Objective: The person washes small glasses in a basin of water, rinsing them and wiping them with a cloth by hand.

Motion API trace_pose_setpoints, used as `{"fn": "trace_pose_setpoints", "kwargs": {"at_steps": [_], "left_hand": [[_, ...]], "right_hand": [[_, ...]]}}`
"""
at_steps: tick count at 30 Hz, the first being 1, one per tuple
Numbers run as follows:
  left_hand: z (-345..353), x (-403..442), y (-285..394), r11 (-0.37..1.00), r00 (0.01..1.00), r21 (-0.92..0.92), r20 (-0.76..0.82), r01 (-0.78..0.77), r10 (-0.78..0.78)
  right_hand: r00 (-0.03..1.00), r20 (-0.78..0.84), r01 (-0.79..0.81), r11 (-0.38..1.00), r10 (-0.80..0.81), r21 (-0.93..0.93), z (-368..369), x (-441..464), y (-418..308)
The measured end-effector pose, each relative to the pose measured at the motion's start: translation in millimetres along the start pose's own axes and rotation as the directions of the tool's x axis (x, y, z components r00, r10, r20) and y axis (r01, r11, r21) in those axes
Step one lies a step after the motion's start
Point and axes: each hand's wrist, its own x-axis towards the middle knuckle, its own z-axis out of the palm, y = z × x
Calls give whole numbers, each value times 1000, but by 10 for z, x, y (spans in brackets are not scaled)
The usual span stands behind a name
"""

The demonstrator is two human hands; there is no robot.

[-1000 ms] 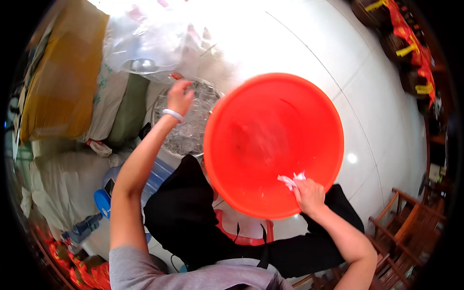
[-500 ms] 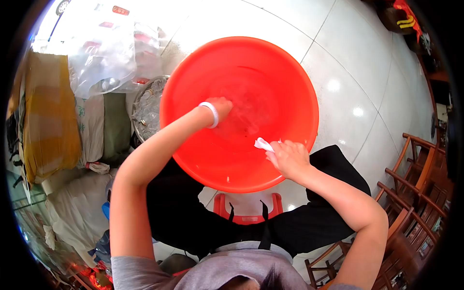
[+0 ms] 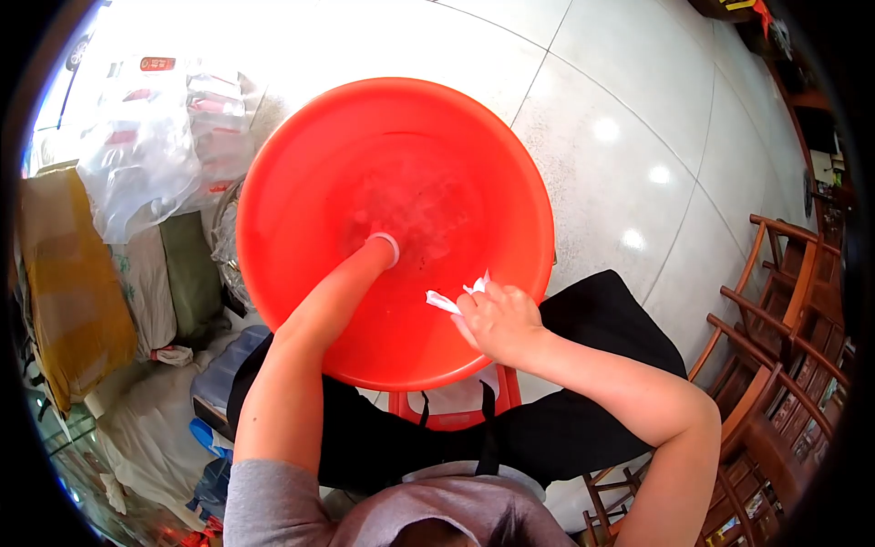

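Observation:
A large red plastic tub point(image 3: 301, 118) holds water in front of me, with pale, clear shapes point(image 3: 433, 196) on its bottom that I cannot make out. My left hand point(image 3: 381, 241) reaches down into the tub, a white band point(image 3: 394, 248) round its wrist; the fingers are hidden under the water. Over the tub's near right rim, my right hand point(image 3: 503, 319) is closed round a crumpled white cloth point(image 3: 444, 302), whose ends stick out on the left and top.
Left of the tub stands a metal basin of clear glassware point(image 3: 226, 242), partly hidden. Clear plastic packs point(image 3: 137, 155) and a taped brown parcel point(image 3: 73, 283) lie beyond it. A red stool point(image 3: 451, 420) is between my knees. Wooden chairs point(image 3: 775, 319) stand at right.
My left hand has gone deeper into the tub, toward me. The right hand still holds the white cloth, with more of it showing. The view has shifted, so the tub appears further left.

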Motion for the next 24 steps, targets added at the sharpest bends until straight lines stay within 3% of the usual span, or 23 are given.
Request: {"fn": "trace_pose_setpoints", "kwargs": {"at_steps": [5, 7, 8, 9, 11, 15, 17, 18, 19, 20, 21, 22, 23, 24], "left_hand": [[428, 421, 234, 993, 991, 27, -63, -115, 116], [625, 668, 257, 975, 998, -222, -70, -9, -7], [660, 716, 275, 885, 992, -457, -39, 92, -124], [683, 769, 292, 883, 991, -459, -45, 91, -126], [141, 228, 369, 886, 994, -462, 109, 41, 11], [252, 441, 392, 777, 996, -627, 24, -51, 84], [47, 257, 379, 296, 914, -942, -23, -155, 405], [83, 255, 370, 302, 916, -941, -22, -155, 399], [155, 266, 327, 223, 884, -940, -137, -258, 448], [195, 213, 253, 290, 670, -642, -489, -710, 559], [229, 152, 181, 353, 335, -145, -752, -924, 568], [100, -151, 172, 279, 605, -539, -662, -795, 443], [-39, -463, 164, 98, 816, -830, -507, -549, 276], [-204, -770, 118, -208, 959, -975, -125, -73, 254]], "right_hand": [[1000, 2, 5, 1000, -5, 9, 11, -8, 3], [1000, 1, 2, 1000, -2, 20, -3, -2, 2], [1000, 1, -3, 999, 3, 38, -10, -5, -2], [1000, 1, -1, 1000, 1, 31, -8, -8, -3], [999, -53, -1, 999, 3, 43, 19, -17, -4], [994, -111, 16, 999, -11, 41, 37, -23, 16], [984, -179, 29, 998, -19, 53, 27, -24, 17], [982, -187, 31, 998, -21, 52, 34, -26, 22], [971, -240, 28, 996, -7, 84, 48, -20, 28], [956, -294, 28, 992, 8, 119, 55, -11, 21], [959, -280, -3, 987, 49, 163, 41, -6, 11], [952, -301, 3, 986, 49, 168, 50, -1, 13], [946, -311, -12, 968, 93, 252, 64, 10, 18], [938, -320, -21, 943, 134, 331, 42, 28, 12]]}}
